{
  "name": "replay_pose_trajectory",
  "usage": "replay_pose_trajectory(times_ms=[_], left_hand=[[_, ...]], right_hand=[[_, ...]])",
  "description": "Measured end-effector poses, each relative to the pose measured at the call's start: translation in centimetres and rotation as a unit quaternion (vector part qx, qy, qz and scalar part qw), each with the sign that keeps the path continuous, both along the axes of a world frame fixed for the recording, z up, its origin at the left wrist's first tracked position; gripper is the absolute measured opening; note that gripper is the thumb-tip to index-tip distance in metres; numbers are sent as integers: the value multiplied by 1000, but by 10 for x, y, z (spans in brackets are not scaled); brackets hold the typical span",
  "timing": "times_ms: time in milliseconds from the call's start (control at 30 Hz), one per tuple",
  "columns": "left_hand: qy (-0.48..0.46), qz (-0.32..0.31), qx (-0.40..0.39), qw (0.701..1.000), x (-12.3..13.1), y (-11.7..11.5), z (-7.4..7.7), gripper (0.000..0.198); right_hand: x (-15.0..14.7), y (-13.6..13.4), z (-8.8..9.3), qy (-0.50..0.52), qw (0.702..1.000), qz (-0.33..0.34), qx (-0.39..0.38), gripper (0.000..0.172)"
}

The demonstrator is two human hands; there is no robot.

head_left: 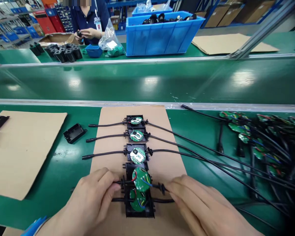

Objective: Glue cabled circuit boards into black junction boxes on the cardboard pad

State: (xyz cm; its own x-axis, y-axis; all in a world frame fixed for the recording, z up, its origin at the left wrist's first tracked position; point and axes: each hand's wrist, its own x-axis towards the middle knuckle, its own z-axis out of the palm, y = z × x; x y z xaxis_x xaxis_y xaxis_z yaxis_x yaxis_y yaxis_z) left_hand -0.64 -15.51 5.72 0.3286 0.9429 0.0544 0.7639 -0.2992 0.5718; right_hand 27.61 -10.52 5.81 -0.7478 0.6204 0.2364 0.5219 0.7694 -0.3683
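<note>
A round green circuit board (141, 179) with coloured wires hangs between my hands, over a black plastic housing (130, 167). My left hand (98, 191) pinches the short black cable on the board's left side. On the other side, my right hand (196, 196) grips the black cable close to its strain relief. Just below, a second round board (137, 200) lies in the nearest housing, partly covered by the raised one. Farther up the row, several housings each hold a round board (137, 155), with cables leaving left and right.
A single black housing (75, 133) lies to the left, near a cardboard sheet (27, 150). Wired boards and cables (267, 144) are heaped at right. Across the conveyor (147, 82), a blue bin (159, 37) stands near a person (89, 23) handling a small dark part.
</note>
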Motion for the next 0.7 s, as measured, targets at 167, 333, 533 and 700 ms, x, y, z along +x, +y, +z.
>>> replay_pose_trajectory(times_ms=[167, 333, 533, 700], left_hand=[[54, -42, 16, 998, 8, 6, 4, 15], [88, -51, 13, 995, 14, 20, -1, 16], [85, -37, -44, 995, 11, 18, -1, 18], [66, -29, -27, 997, 7, 21, -5, 15]], right_hand=[[-12, 4, 18, -34, 999, 37, -6, 17], [-27, 20, 12, -69, 995, 41, -52, 17], [-35, 28, 7, -121, 990, 51, -58, 39], [-43, 26, -3, -137, 989, 52, -6, 42]])
